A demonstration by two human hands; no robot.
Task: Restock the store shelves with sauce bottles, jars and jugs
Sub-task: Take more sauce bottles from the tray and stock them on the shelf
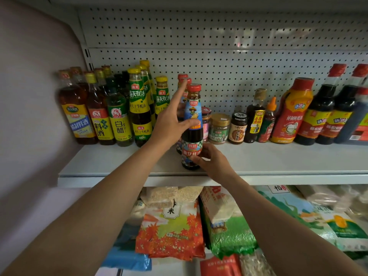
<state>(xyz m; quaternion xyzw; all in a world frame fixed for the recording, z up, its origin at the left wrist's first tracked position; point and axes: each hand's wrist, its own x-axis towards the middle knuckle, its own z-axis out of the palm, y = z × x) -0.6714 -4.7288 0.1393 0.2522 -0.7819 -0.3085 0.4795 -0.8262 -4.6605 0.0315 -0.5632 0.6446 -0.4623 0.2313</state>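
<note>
A dark oyster sauce bottle (192, 124) with a red cap and blue label stands upright near the front of the grey shelf (111, 162). My right hand (211, 160) is wrapped around its base. My left hand (173, 120) rests against its left side, thumb across the label and fingers spread, reaching up toward two more red-capped bottles (183, 78) behind it. Those rear bottles are mostly hidden by my left hand.
Left of the bottle stand cooking wine, vinegar and yellow-capped sauce bottles (139, 108). To its right are small jars (219, 128), a red squeeze bottle (290, 112) and dark soy bottles (322, 116). Rice bags (171, 232) fill the shelf below. Pegboard (219, 40) backs the shelf.
</note>
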